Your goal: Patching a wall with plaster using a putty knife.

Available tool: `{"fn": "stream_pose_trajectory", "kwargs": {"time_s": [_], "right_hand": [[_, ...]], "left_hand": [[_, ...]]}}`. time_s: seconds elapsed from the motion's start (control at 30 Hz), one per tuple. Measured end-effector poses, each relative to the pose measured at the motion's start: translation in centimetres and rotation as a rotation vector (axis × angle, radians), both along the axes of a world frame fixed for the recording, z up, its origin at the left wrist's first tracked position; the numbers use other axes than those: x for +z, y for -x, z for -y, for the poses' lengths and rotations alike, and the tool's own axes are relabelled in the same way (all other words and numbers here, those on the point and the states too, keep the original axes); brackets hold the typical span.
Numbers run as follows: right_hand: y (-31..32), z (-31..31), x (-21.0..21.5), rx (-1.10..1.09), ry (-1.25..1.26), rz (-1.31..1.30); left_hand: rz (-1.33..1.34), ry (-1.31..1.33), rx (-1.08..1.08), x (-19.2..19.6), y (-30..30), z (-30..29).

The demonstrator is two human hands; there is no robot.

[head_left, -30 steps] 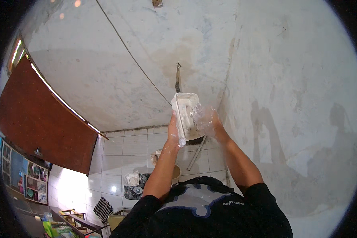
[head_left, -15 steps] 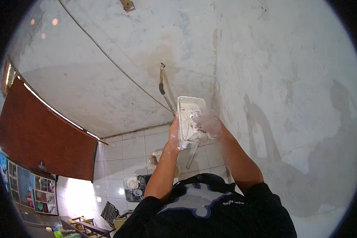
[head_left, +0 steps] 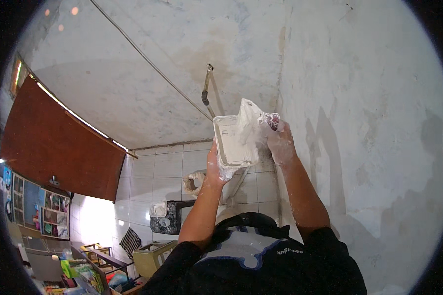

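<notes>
My left hand (head_left: 213,164) grips a white rectangular tub (head_left: 218,144) by its left side and near end. White paste (head_left: 233,151) lines the inside of the tub. At the tub's right edge, my right hand (head_left: 281,143) is closed on a putty knife (head_left: 249,114), its broad blade thickly coated in paste. Paste also smears its reddish handle end. The blade rises above the tub's far right corner, and its lower part looks blurred. Both hands and the forearms carry white splashes.
A pipe (head_left: 205,93) sticks out of the pale wall ahead, with a cable (head_left: 152,63) crossing that wall. Another wall (head_left: 359,123) stands close on my right. Below are a beige ring-shaped thing (head_left: 188,185), a black stool (head_left: 165,225) and an olive stool (head_left: 150,255). A brown panel (head_left: 59,142) hangs left.
My right hand has moved up and right from over the tub, bringing the coated putty knife to its far right edge. More of the tub's inside shows. The whole view has shifted slightly.
</notes>
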State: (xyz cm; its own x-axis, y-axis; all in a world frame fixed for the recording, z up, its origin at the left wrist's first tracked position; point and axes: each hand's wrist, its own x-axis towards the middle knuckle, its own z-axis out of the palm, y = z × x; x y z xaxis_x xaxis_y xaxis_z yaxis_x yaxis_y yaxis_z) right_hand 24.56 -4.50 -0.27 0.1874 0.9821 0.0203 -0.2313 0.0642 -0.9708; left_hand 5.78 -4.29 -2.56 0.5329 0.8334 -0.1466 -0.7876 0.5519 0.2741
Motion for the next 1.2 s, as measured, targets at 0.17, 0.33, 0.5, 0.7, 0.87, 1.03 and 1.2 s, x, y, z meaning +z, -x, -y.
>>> {"fn": "stream_pose_trajectory", "kwargs": {"time_s": [0.17, 0.33, 0.5, 0.7, 0.87, 1.03, 1.2], "right_hand": [[1.9, 1.4, 1.5, 0.089, -0.303, 0.672], [0.3, 1.8, -0.3, 0.069, -0.732, 1.058], [-1.3, 2.6, 0.8, 0.335, -0.609, 1.195], [-0.9, 2.4, 0.9, 0.250, -0.611, 1.253], [-0.9, 2.4, 0.3, 0.308, -0.472, 1.208], [0.0, 1.8, 1.5, 0.254, -0.491, 1.198], [1.6, 0.0, 3.5, 0.278, -0.592, 1.280]], "left_hand": [[0.062, -0.009, -0.013, 0.3, 0.4, -0.6], [0.293, -0.052, -0.050, -0.8, 0.7, -2.2], [0.258, 0.250, -0.078, -1.8, 0.9, -3.5], [0.403, 0.299, -0.104, -1.7, 1.2, -4.6], [0.155, 0.378, 0.002, -0.2, 0.8, -6.0], [-0.051, 0.340, 0.064, 1.5, 0.6, -7.6], [-0.124, 0.241, 0.148, 1.1, 1.1, -10.0]]}}
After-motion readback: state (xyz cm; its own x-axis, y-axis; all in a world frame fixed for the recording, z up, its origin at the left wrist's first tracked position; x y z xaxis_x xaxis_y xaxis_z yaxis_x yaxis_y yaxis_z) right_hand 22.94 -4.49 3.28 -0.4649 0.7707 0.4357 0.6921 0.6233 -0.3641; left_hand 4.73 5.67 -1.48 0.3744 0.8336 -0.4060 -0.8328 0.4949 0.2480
